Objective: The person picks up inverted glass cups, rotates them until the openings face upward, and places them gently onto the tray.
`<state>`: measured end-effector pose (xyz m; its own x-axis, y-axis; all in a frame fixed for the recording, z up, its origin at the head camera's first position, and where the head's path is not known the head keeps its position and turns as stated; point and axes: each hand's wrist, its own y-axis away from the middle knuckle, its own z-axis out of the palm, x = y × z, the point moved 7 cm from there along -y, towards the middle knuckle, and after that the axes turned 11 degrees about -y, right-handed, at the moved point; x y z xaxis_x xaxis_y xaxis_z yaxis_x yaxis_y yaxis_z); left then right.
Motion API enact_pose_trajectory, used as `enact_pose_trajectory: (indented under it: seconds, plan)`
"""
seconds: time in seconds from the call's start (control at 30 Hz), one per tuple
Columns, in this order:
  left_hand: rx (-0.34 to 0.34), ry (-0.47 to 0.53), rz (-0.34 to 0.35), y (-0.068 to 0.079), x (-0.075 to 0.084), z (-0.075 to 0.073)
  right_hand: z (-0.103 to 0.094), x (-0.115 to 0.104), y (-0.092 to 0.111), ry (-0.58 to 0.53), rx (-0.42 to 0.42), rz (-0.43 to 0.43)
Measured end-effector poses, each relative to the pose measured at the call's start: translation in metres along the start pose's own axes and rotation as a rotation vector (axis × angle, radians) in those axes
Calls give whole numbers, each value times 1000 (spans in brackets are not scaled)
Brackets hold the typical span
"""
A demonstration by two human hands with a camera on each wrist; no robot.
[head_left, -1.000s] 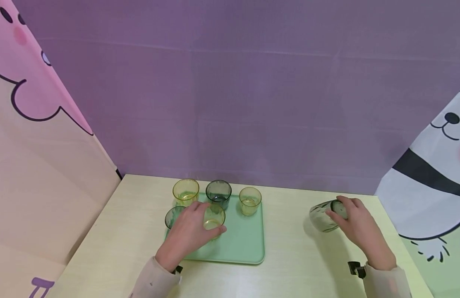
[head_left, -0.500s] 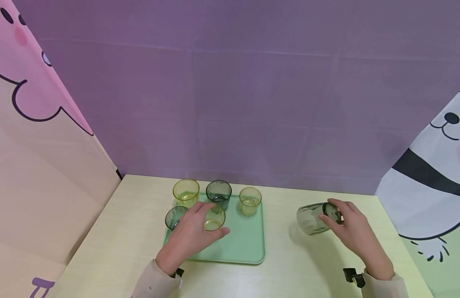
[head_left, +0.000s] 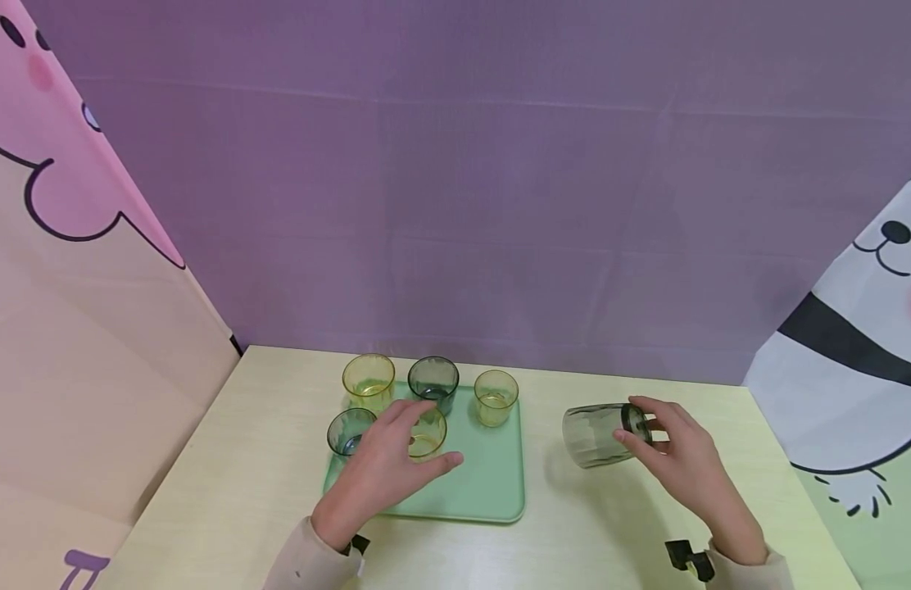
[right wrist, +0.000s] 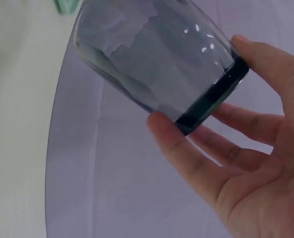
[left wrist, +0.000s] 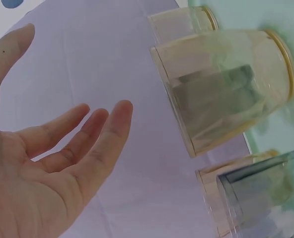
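Note:
My right hand (head_left: pixel 687 467) pinches a clear grey glass tumbler (head_left: pixel 596 437) by its thick dark base, thumb on one side and fingers on the other. The tumbler lies nearly sideways above the table, its mouth pointing left toward the tray. In the right wrist view, fingertips grip the tumbler (right wrist: pixel 142 59) at the base edge. My left hand (head_left: pixel 385 459) hovers over the green tray (head_left: pixel 488 483) with fingers spread and nothing in them. It partly hides a yellow glass (head_left: pixel 432 430); the left wrist view shows a gap between this hand (left wrist: pixel 62 163) and the glasses.
Around that glass on the tray stand a yellow glass (head_left: pixel 369 381), a dark grey glass (head_left: pixel 433 381), a small yellow glass (head_left: pixel 496 397) and a grey-green glass (head_left: pixel 348 430). A purple cloth (head_left: pixel 500 205) hangs behind the pale table (head_left: pixel 227 492).
My right hand has carried the tumbler leftward, turning it more level. My left hand has shifted slightly right, its thumb spreading farther from the yellow glass. The glasses on the tray stay put.

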<state>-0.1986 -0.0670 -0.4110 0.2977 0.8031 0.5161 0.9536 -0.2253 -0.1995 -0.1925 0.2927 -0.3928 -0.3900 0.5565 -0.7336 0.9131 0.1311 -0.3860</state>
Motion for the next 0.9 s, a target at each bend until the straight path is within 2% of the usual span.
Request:
enact_pose_trajectory:
  seconds: [0.23, 0.47, 0.9]
  plan:
    - [-45, 226, 12, -1, 3, 5, 8, -5, 0, -132, -9, 29]
    - [-59, 347, 29, -1, 8, 8, 18, -14, 3, -324, -27, 56]
    - [-95, 619, 57, 0, 21, 18, 44, -28, 8, -592, -82, -25]
